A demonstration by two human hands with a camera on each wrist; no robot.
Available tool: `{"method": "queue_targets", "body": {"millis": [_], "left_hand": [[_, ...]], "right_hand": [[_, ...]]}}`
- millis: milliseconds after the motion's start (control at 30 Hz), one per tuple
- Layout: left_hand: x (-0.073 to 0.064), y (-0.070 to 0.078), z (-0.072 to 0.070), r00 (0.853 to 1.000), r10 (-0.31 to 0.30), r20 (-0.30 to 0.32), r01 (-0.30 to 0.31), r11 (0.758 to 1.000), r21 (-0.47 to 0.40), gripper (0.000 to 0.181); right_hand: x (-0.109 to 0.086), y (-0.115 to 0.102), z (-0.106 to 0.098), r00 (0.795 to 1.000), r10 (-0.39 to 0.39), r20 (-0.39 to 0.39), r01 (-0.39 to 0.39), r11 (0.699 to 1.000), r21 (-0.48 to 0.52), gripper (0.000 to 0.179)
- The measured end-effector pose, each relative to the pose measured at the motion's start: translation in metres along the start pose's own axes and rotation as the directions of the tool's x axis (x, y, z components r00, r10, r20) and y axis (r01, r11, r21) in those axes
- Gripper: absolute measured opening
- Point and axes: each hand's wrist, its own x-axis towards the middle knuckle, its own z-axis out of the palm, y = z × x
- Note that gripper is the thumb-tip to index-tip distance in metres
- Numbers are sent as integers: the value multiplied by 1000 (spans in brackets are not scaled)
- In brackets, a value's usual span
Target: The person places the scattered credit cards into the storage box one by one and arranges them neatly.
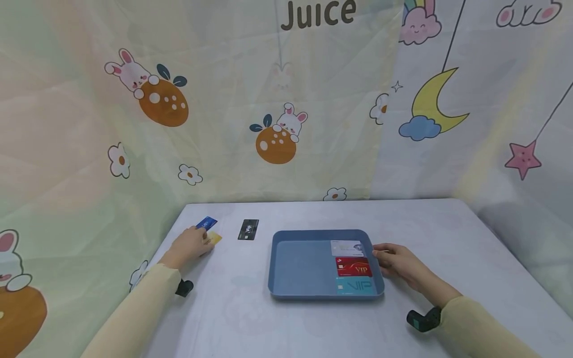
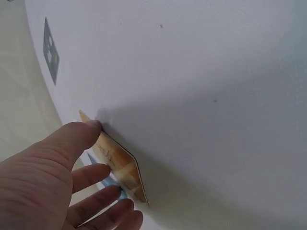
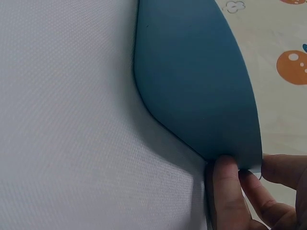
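Observation:
At the table's left side, my left hand [image 1: 190, 246] has its thumb on one edge of a yellow card [image 2: 117, 160] and its fingertips at the opposite edge. Just beyond that hand lies a blue card [image 1: 207, 223], largely covered by the fingers in the left wrist view. A black VIP card [image 1: 248, 229] lies farther right. My right hand [image 1: 400, 263] grips the right rim of a blue tray [image 1: 304, 266], thumb and fingers on either side of the rim. Inside the tray's right side, a white card [image 1: 345, 248], a red VIP card [image 1: 349, 267] and a light blue VIP card [image 1: 355, 286] form a column.
A white cloth covers the table [image 1: 233, 318]. Behind it hangs a printed curtain [image 1: 224, 124] with rabbits, oranges and a moon. Dark wrist cameras sit at both cuffs, the right camera [image 1: 423, 319] close over the cloth.

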Motion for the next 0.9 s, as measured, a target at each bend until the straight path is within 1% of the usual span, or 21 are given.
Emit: {"method": "queue_targets", "body": {"millis": [233, 333, 433, 500, 600, 667, 767, 833, 900], "left_hand": [[4, -2, -1, 1000, 19, -2, -19, 997, -77, 42], [5, -3, -1, 1000, -5, 19, 7, 992, -124, 43], [5, -3, -1, 999, -18, 45, 25, 989, -146, 45], [5, -2, -2, 998, -27, 55, 35, 989, -146, 47], [8, -2, -4, 997, -24, 70, 34, 989, -141, 53], [9, -1, -4, 996, -36, 84, 47, 989, -142, 56], [10, -1, -4, 995, -35, 97, 48, 990, -134, 58], [10, 0, -3, 995, -29, 93, 40, 992, -119, 58], [9, 1, -3, 996, -7, 85, 16, 994, -107, 59]], "right_hand": [[0, 1, 0, 1000, -1, -9, 1, 1000, -2, 58], [0, 0, 1, 1000, -2, -7, 2, 1000, 0, 58], [-1, 0, 2, 1000, -3, -4, 3, 1000, 1, 58], [-1, 0, 2, 1000, -4, -4, 4, 1000, 0, 58], [-2, 0, 1, 1000, -10, -4, 10, 1000, -2, 58], [-2, 0, 1, 1000, -13, -5, 13, 1000, -3, 58], [-2, 0, 1, 1000, -16, -5, 16, 1000, -4, 58], [-2, 0, 1, 1000, -16, -5, 16, 1000, -4, 58], [-2, 0, 1, 1000, -16, -7, 16, 1000, -5, 58]]}}
